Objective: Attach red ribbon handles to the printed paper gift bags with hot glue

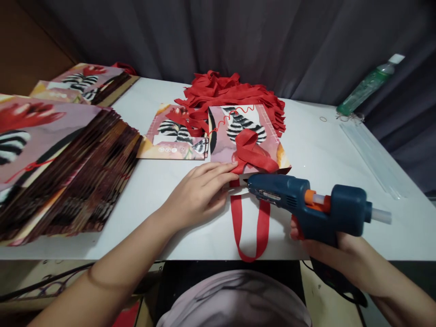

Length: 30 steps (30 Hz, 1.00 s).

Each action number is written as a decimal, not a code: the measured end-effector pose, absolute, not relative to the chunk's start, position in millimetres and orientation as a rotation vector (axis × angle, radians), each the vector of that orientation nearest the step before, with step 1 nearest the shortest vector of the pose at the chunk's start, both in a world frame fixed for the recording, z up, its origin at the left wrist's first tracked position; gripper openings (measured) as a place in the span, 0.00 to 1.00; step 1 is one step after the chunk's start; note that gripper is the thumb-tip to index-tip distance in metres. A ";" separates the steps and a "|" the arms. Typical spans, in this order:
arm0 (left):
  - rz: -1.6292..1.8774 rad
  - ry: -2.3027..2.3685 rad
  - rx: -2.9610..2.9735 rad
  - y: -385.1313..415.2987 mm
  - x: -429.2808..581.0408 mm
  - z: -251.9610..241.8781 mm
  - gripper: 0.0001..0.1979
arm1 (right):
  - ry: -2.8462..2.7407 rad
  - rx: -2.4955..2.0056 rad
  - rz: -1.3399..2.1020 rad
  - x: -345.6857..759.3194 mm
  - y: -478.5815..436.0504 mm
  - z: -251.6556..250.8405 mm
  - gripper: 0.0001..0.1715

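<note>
My right hand (344,256) is wrapped round the handle of a dark blue hot glue gun (289,188), with a clear glue stick (381,215) poking out of its back. The nozzle points left, close to the near edge of a printed paper bag (245,122) and beside my left fingertips. My left hand (200,190) holds that edge, fingers stretched over it and touching a red ribbon handle (255,156) that lies looped on the bag. A second red ribbon loop (262,231) hangs from the edge toward me. My left thumb is mostly hidden.
A pile of red ribbons (231,93) lies behind the bag, with another printed bag (177,136) to its left. A tall stack of bags (68,177) fills the left side. At right are a green-tinted bottle (368,86) and clear glue sticks (369,159).
</note>
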State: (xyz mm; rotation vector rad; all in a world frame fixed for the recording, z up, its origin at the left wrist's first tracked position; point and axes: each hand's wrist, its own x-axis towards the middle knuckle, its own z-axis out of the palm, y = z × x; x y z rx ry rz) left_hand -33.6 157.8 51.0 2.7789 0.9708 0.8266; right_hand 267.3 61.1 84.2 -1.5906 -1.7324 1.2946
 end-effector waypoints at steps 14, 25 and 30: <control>0.877 0.941 2.751 155.2 -32.0 50.0 0.20 | -2.033 -1.614 1.125 244.5 87.9 90.1 0.08; 0.864 0.968 2.774 154.3 -32.3 49.6 0.19 | -1.862 -1.754 1.056 265.9 73.0 95.1 0.25; 0.843 0.968 2.807 156.0 -33.2 49.9 0.20 | -0.984 -1.684 1.590 254.5 58.2 83.3 0.30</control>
